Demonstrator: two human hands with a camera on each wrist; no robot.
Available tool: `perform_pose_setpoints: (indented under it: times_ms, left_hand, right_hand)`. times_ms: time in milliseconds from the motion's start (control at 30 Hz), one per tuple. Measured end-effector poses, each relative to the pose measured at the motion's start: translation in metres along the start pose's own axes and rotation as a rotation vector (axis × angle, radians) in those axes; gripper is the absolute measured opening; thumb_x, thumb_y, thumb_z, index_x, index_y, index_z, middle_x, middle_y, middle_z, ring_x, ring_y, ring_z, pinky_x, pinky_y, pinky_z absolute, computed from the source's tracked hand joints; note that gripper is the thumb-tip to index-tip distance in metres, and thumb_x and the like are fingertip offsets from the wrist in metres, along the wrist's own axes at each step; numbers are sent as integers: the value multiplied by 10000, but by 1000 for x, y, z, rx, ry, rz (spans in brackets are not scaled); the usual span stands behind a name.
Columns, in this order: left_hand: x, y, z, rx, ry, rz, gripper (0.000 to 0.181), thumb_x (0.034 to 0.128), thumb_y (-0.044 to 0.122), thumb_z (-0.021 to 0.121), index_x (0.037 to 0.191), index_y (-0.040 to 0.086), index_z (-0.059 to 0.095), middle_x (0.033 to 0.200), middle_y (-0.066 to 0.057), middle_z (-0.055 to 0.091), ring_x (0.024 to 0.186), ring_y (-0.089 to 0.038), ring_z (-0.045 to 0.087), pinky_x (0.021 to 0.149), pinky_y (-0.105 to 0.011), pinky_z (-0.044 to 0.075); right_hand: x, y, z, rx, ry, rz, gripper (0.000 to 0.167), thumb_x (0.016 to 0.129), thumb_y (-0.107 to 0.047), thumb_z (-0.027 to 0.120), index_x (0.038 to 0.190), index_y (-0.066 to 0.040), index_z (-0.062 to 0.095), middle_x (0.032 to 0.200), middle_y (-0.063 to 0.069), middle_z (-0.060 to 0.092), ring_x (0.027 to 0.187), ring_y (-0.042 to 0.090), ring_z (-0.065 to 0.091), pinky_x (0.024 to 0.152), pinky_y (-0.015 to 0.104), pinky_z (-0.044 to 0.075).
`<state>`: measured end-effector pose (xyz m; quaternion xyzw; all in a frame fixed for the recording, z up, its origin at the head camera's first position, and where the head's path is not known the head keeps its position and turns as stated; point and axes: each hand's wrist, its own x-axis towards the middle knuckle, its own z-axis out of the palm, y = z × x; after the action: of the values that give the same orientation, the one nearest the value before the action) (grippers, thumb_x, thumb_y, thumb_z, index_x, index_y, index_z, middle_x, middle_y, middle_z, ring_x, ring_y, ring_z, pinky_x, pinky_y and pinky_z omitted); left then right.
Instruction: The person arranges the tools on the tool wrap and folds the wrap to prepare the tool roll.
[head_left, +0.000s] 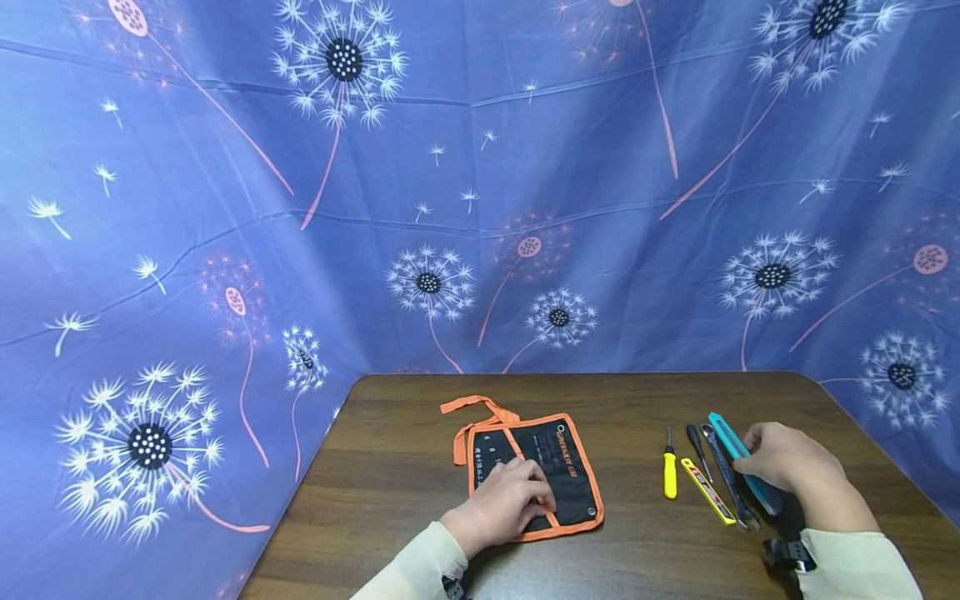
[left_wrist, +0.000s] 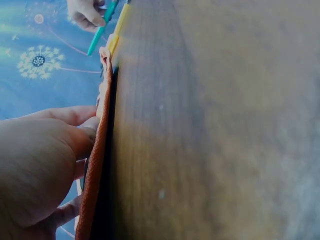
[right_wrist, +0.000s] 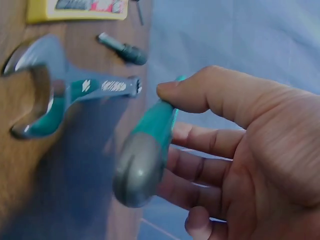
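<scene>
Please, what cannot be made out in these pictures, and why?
Head view: part of the pouch, hidden under the left hand; its smaller print, too small to read.
Left wrist view: right hand, cut off by top edge.
Right wrist view: yellow labelled item, cut off by top edge.

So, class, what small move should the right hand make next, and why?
Probably carry the teal tool left toward the black pouch: the right hand grips it above the table, and the left hand touches the pouch, perhaps steadying it.
</scene>
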<state>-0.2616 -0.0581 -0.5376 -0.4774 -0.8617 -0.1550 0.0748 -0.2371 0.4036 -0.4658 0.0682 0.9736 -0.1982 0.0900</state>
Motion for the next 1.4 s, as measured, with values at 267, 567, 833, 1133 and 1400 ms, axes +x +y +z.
perform_pose_setpoints:
  times_ms: [267, 567, 833, 1133, 1400]
  left_hand:
    - [-1, -1, 0, 2, 0, -57, 85, 982, 267, 766, 1001, 349, 754, 1053, 166, 562, 940, -11, 490, 767, -213, 382]
    - [0, 0, 1, 29, 30, -43, 123, 979, 237, 769, 943, 346, 726, 1020, 171, 556, 921, -18, 492, 734, -202, 362]
    - [1, 0, 3, 54, 45, -44, 140, 963, 229, 783, 916, 335, 705, 1005, 172, 554, 917, -15, 499, 725, -198, 369]
    - [1, 1, 2, 56, 36, -61, 140, 973, 234, 773, 913, 338, 701, 1035, 167, 565, 964, -27, 514, 777, -227, 419]
    - [1, 1, 1, 45, 27, -73, 137, 980, 228, 762, 927, 341, 705, 1043, 171, 563, 975, -27, 513, 794, -232, 426]
  right_hand:
    - [-3, -23, -5, 25, 55, -76, 390, 852, -339, 812, 1049, -8, 753, 829, 24, 675, 678, 195, 601, 577, 398, 455]
    - [-2, -47, 9, 71, 68, -192, 276, 851, -166, 783, 1057, 12, 737, 877, 34, 669, 701, 203, 539, 589, 371, 417]
    - [-2, -67, 22, 79, 21, -269, 170, 849, -123, 829, 993, -48, 779, 843, -16, 672, 730, 175, 566, 635, 377, 468]
    - [-12, -94, 35, 96, -1, -455, 193, 823, -142, 893, 977, -174, 781, 855, -75, 630, 762, 109, 558, 648, 318, 471]
    - [-13, -113, 50, 97, 23, -589, 217, 815, -187, 910, 983, -227, 780, 880, -125, 612, 763, 57, 548, 646, 283, 461]
